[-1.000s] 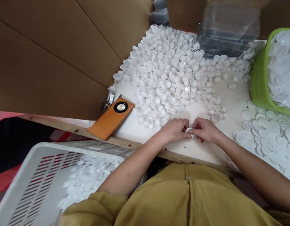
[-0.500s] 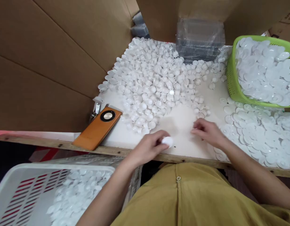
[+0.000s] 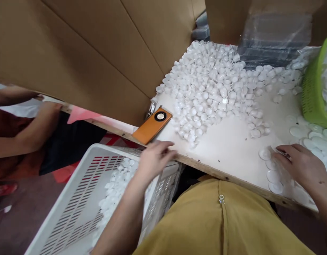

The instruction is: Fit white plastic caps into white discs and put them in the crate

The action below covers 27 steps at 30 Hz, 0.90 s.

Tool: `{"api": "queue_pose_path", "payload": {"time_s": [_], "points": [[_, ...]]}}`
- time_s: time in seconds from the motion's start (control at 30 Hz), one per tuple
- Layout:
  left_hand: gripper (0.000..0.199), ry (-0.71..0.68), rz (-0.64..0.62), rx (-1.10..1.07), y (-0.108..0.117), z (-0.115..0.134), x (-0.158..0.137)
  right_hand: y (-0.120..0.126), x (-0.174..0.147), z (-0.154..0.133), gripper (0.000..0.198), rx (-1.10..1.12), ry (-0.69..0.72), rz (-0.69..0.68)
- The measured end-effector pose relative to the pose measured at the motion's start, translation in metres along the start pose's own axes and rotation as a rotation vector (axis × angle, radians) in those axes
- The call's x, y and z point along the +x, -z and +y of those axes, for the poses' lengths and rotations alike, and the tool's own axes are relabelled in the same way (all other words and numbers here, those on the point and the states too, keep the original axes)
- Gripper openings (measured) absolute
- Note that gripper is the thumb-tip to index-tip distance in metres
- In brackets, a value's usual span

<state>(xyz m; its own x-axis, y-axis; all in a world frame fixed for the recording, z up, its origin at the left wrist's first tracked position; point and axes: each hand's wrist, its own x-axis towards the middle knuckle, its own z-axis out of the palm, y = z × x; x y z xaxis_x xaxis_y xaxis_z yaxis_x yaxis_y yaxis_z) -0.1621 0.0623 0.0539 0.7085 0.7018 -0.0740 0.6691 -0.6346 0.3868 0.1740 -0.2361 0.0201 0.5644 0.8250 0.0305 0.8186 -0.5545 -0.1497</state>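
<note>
My left hand [image 3: 156, 159] hovers over the near rim of the white plastic basket [image 3: 96, 146], beside the table edge. Its thumb and fingers are apart, with nothing visible between them. At the right, my right hand [image 3: 303, 164] is closed in a pinch at the edge of a spread of small white saucers [image 3: 275, 176]; a white saucer edge shows at its blurred fingertips. A heap of small white toy cups [image 3: 206, 88] covers the middle and back of the table [image 3: 229, 141]. More small white pieces [image 3: 117, 186] lie inside the white basket.
An orange phone [image 3: 149, 131] lies at the table's front edge. A green basket [image 3: 313, 85] of white discs stands at right. Cardboard [image 3: 105, 53] walls the left side; plastic-wrapped grey packs [image 3: 269, 53] sit behind. Another person's arm [image 3: 33, 131] shows at far left.
My left hand has moved from the table to the white basket, and the white piece it held is gone from its fingers. My right hand moved right to the saucers. The view turned left.
</note>
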Motion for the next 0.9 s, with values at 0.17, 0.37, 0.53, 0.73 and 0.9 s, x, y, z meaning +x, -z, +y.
{"api": "queue_pose_path", "payload": {"time_s": [0.17,0.37,0.53,0.73,0.9], "points": [[0.027,-0.165,-0.05,0.164,-0.047,0.045,0.026,-0.005,0.004,-0.004,0.026,0.024,0.039,0.023],[0.029,-0.3,-0.023,-0.04,-0.077,0.067,0.036,-0.002,0.01,-0.018,0.029,0.224,-0.073,0.061],[0.02,-0.52,-0.115,-0.122,-0.101,0.102,0.053,0.008,0.021,-0.06,0.029,0.769,-0.209,-0.195],[0.048,-0.455,-0.178,-0.329,-0.111,0.11,0.061,-0.017,0.033,-0.103,0.026,1.17,-0.277,-0.443],[0.047,-0.396,-0.238,-0.447,-0.11,0.109,0.061,-0.034,0.044,-0.121,0.028,1.259,-0.347,-0.458]]}}
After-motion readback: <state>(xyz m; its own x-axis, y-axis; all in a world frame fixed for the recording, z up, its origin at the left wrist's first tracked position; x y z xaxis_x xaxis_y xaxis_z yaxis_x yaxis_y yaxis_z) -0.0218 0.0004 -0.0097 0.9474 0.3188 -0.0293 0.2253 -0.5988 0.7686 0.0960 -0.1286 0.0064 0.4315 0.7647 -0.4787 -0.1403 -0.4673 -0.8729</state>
